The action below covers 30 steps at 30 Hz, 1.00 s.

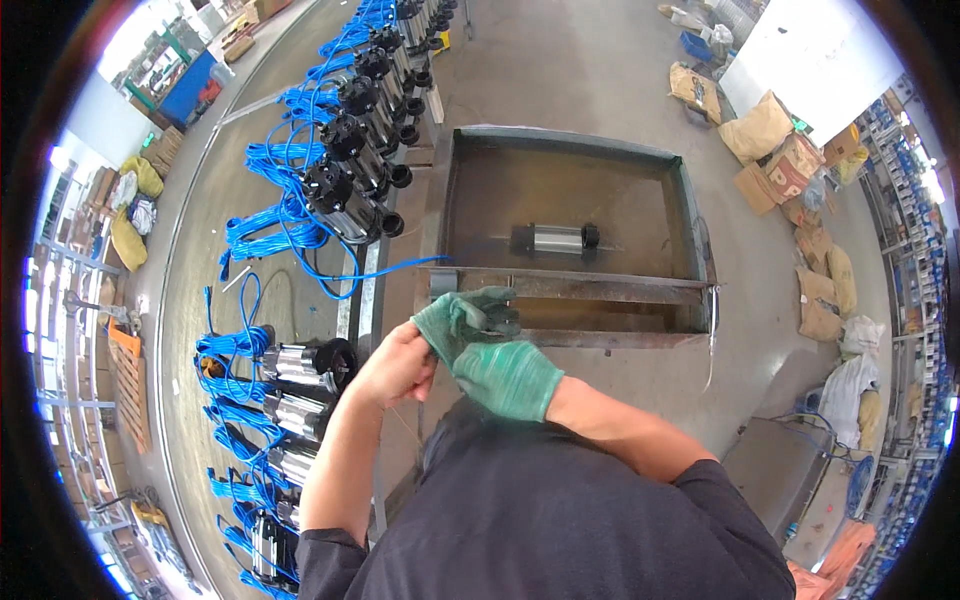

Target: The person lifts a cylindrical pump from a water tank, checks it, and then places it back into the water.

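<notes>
In front of my chest my bare left hand [398, 366] is closed, its fingers curled in at the cuff of a loose green work glove [455, 317]. The glove's darker fingers point away to the right, over the near edge of a metal water tank [570, 143]. My right hand [508, 378] wears a lighter green knit glove and is closed against the loose glove's lower side. Its fingertips are partly hidden there. Beyond both hands, a silver cylindrical pump [557, 240] with black ends lies on its side in the tank's brownish water.
On the long bench [205, 290] to my left stand rows of silver-and-black pumps [345, 195] with coiled blue cables [285, 165]. One cable end [415, 263] reaches toward the tank's left corner. Sacks [755, 125] and cardboard boxes [795, 165] lie on the floor at right.
</notes>
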Tool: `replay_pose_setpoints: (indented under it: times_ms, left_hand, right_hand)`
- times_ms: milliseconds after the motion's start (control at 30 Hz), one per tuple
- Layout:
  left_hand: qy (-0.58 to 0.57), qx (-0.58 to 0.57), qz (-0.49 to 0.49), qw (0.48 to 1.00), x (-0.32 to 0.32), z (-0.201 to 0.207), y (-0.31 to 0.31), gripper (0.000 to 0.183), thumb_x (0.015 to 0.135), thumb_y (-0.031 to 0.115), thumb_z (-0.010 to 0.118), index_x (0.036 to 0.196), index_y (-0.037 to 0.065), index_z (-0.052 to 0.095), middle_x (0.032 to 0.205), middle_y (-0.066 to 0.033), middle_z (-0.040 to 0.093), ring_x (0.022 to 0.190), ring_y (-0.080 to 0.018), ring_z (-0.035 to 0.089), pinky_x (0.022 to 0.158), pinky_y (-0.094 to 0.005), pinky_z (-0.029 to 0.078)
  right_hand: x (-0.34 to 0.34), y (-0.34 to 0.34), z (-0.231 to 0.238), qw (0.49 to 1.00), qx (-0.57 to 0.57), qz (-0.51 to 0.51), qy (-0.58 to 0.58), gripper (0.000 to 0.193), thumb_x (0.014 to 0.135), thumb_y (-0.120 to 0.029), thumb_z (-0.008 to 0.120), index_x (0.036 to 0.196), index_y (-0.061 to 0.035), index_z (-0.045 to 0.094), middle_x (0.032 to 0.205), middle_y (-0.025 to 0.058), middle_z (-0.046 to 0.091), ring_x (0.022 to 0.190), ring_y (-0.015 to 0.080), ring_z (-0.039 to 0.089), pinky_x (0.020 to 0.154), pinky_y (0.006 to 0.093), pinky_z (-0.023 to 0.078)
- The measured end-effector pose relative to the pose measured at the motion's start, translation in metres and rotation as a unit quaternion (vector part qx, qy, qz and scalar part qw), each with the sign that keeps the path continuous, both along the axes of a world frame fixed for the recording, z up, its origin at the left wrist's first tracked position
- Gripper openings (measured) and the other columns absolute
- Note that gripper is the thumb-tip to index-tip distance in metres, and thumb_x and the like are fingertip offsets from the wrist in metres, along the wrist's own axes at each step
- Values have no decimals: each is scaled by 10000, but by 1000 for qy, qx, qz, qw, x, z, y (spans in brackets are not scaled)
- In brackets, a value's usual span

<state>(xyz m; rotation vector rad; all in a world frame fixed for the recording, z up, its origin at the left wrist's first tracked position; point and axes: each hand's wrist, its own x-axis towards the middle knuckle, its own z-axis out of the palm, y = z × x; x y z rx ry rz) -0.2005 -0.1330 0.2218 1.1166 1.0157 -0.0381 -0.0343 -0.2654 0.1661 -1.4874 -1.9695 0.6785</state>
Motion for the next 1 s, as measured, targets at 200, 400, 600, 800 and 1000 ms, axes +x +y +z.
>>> replay_pose_setpoints:
  times_ms: [200, 400, 600, 800, 1000]
  left_hand:
    - [-277, -130, 300, 904, -11, -39, 1, 150, 1091, 145, 553, 1205, 116, 647, 809, -8, 635, 620, -129, 588, 531, -267, 465]
    - [-241, 215, 232, 917, 39, -71, -2, 243, 1024, 133, 685, 1232, 10, 659, 1108, -89, 753, 1035, -193, 714, 906, -341, 575]
    - [-143, 567, 84, 807, 25, -56, 1, 154, 794, -18, 705, 944, 16, 721, 1009, -167, 743, 962, -337, 702, 872, -415, 548]
    - [-81, 654, -14, 752, 17, -53, -2, 248, 789, -10, 636, 1013, 10, 739, 1078, -214, 732, 1073, -452, 661, 922, -485, 536]
    - [-8, 660, -62, 748, -1, -87, -7, 313, 888, 158, 620, 1140, 0, 717, 1153, -274, 702, 1096, -499, 646, 954, -490, 526]
  right_hand:
    - [-13, 9, 6, 997, 61, 43, 34, 71, 905, -119, 646, 955, -69, 656, 886, 148, 695, 779, 379, 690, 684, 476, 554]
    - [-12, 27, -3, 988, 92, 10, 120, 139, 969, -189, 661, 1040, -71, 669, 996, 182, 704, 929, 415, 683, 785, 497, 542]
    - [-7, 29, 15, 976, -5, -179, 120, 206, 984, -246, 661, 1094, -75, 689, 1048, 192, 718, 955, 418, 687, 822, 490, 548]
    - [-11, 38, 42, 976, -102, -192, 25, 305, 960, -343, 674, 1110, -77, 686, 1088, 196, 721, 989, 413, 694, 860, 506, 550]
    - [-18, 40, 14, 977, -112, -181, -7, 288, 937, -340, 678, 1046, -74, 678, 1011, 212, 722, 957, 428, 699, 823, 528, 547]
